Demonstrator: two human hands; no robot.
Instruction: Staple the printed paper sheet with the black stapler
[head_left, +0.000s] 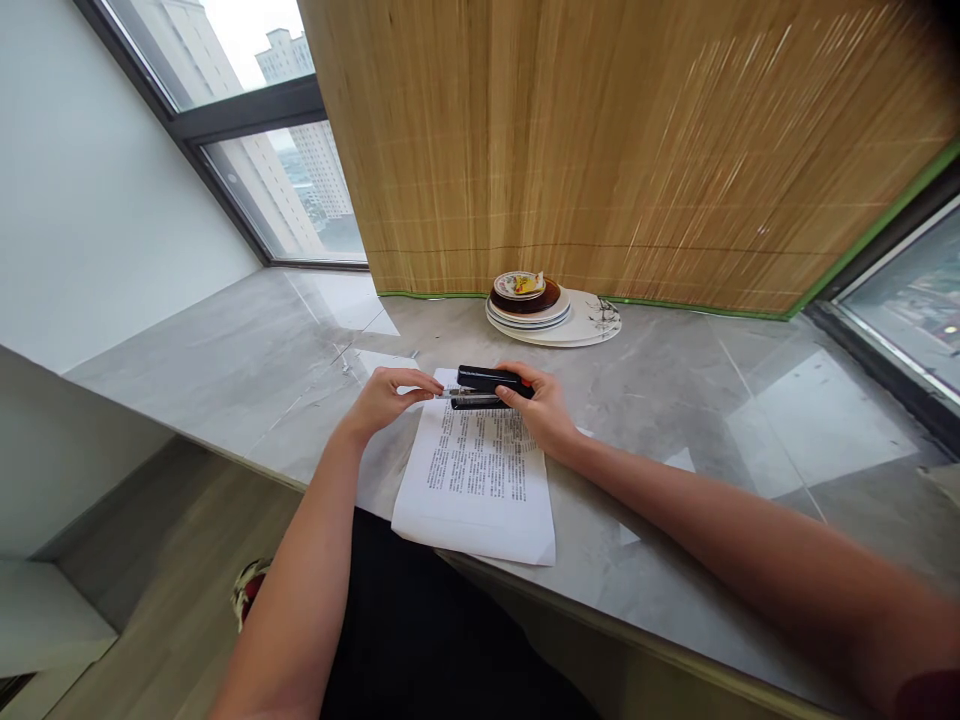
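A black stapler (491, 378) is held above the paper with its top lifted away from its base, so the metal staple track shows between them. My right hand (546, 408) is wrapped around its right end. At the left end, the thumb and fingers of my left hand (388, 398) are pinched together at the tip of the metal track; what sits between the fingertips is too small to make out. Below both hands lie printed sheets of paper (480, 490), covered in dense text, with their lower edge reaching the edge of the counter.
Behind my hands, stacked plates (529, 312) and a small dish rest on an oval white board (600, 322) on the grey marble sill (660, 400). A bamboo blind (570, 150) hangs behind them. Windows (285, 190) flank the blind. Small bits (346, 366) lie left of the hands.
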